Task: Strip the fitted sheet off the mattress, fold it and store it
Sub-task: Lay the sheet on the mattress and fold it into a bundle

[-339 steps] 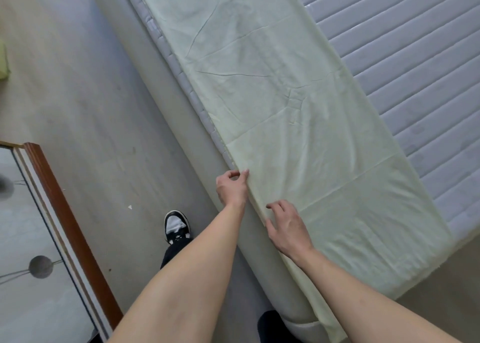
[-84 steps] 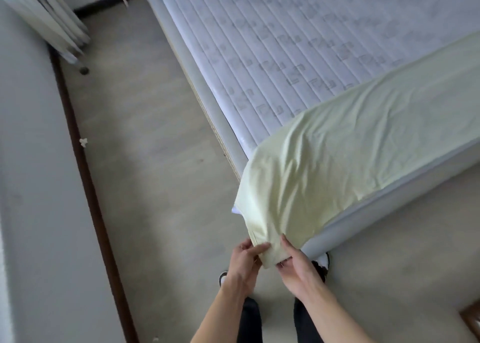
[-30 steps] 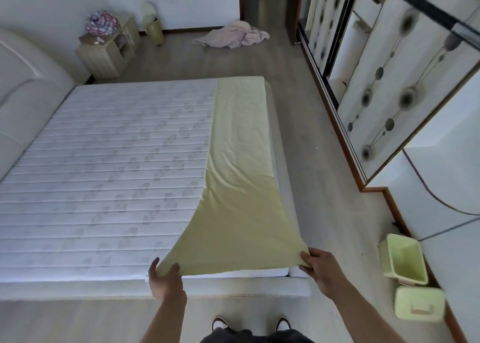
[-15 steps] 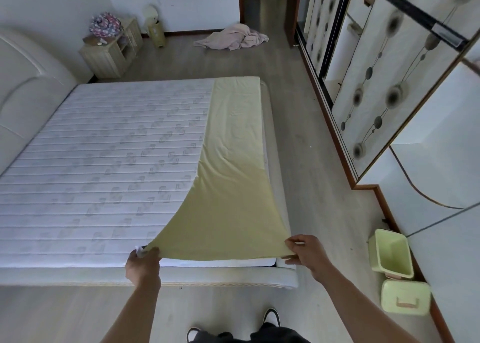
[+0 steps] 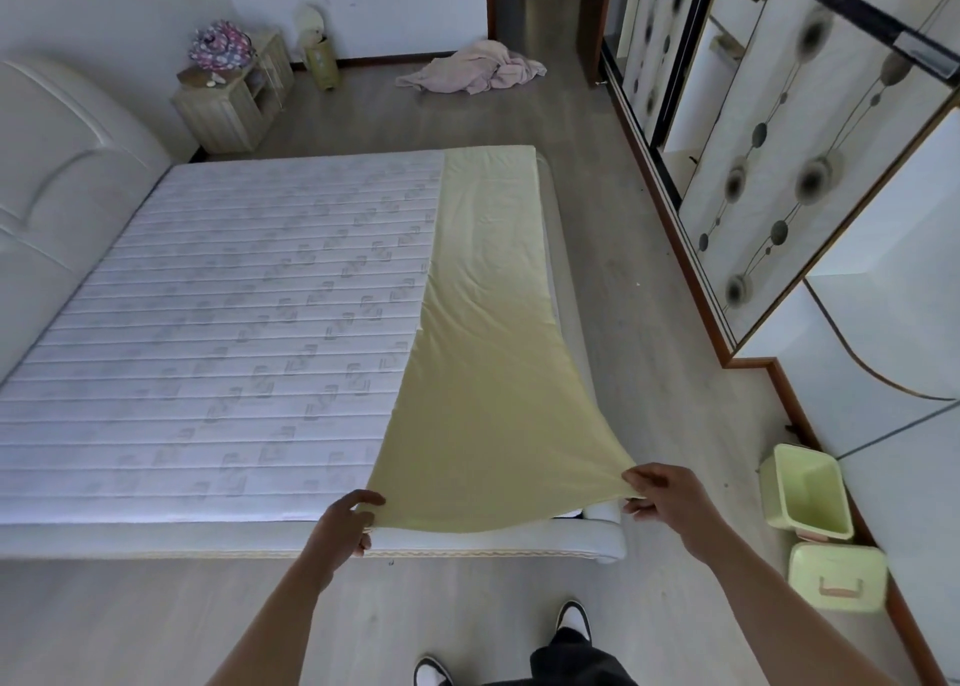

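Sheet (image 5: 483, 363), pale yellow and folded into 1 long strip, lies along the right edge of the bare white mattress (image 5: 218, 321), from frame centre top down to lower centre. Its near end is lifted and stretched between 2 hands: the left hand (image 5: 345, 524) pinches 1 corner, the right hand (image 5: 660, 490) pinches the other. At lower right, 2 green bins (image 5: 810, 498) stand on the floor.

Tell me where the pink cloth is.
In the head view the pink cloth lies crumpled on the floor beyond the bed, near the doorway, right of the small bin.
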